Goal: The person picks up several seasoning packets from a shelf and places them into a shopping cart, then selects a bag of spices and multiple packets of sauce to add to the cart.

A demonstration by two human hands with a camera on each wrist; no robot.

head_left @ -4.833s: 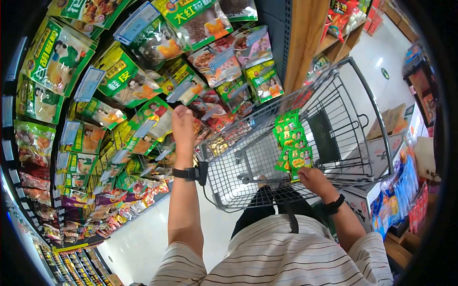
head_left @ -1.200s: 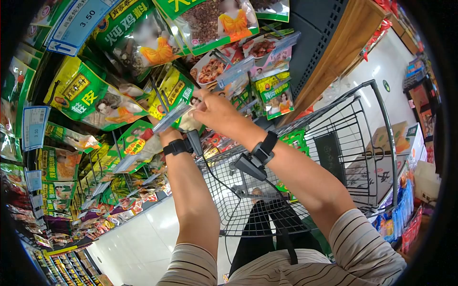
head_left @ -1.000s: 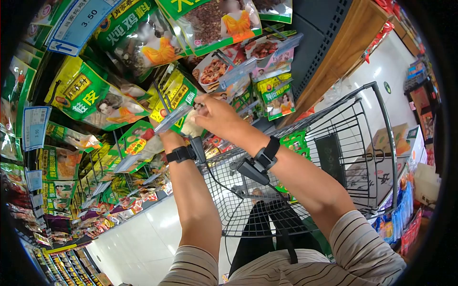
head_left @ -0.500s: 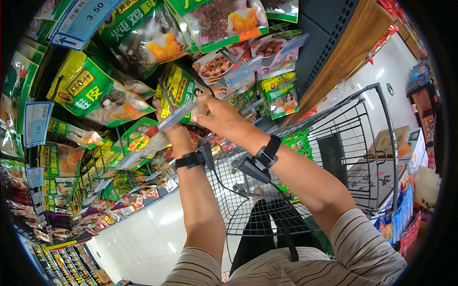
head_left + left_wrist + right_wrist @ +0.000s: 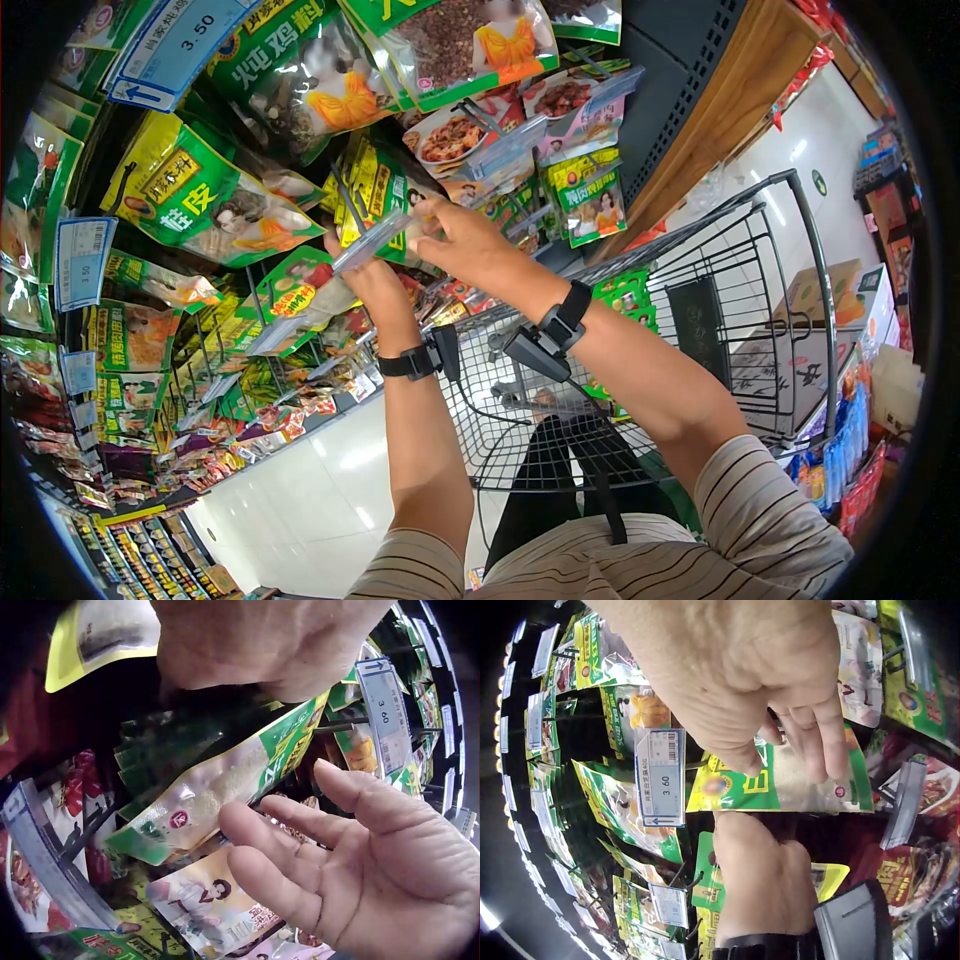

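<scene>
Both hands are at a hanging packet of white sesame seeds [image 5: 787, 780], yellow and green with a see-through window of pale grains. In the right wrist view my right hand [image 5: 727, 667] lies over its front, fingers fairly straight and their tips at the window. The left wrist view shows that same right hand [image 5: 390, 862] from the palm side, fingers spread beside the packet [image 5: 232, 776]. My left hand [image 5: 375, 280] reaches up behind the packet and its price-tag holder [image 5: 372, 243]. The left fingers are hidden there, so I cannot tell what they hold.
Seasoning packets hang on hooks all around, such as a green-and-yellow cassia bark packet [image 5: 200, 200]. Clear price-tag holders jut out from the hooks. A wire shopping cart [image 5: 790, 240] stands below at the right, with bright green packets [image 5: 622, 292] in it. Cardboard boxes [image 5: 850, 300] are beyond.
Several seconds ago my right hand held green packets over the cart; it has moved up to the rack beside my left hand. In the last second the left wrist shifts slightly rightward and down.
</scene>
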